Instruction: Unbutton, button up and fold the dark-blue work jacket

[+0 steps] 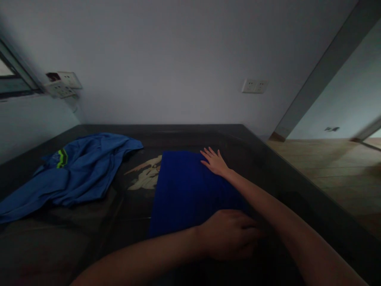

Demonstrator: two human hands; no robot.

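A plain deep-blue folded cloth lies flat on a dark tabletop. My right hand rests on its far right corner, fingers spread and stretched out. Nearer to me, my left hand is closed at the cloth's near right side, its fingers curled inward. Whether those fingers pinch the cloth's edge is hidden in the shadow. The left forearm crosses over the near end of the cloth.
To the left lies a crumpled blue garment with a yellow-green stripe. A pale printed pattern shows on the tabletop beside the cloth. Behind the table stands a wall with sockets. Wooden floor lies beyond the table's right edge.
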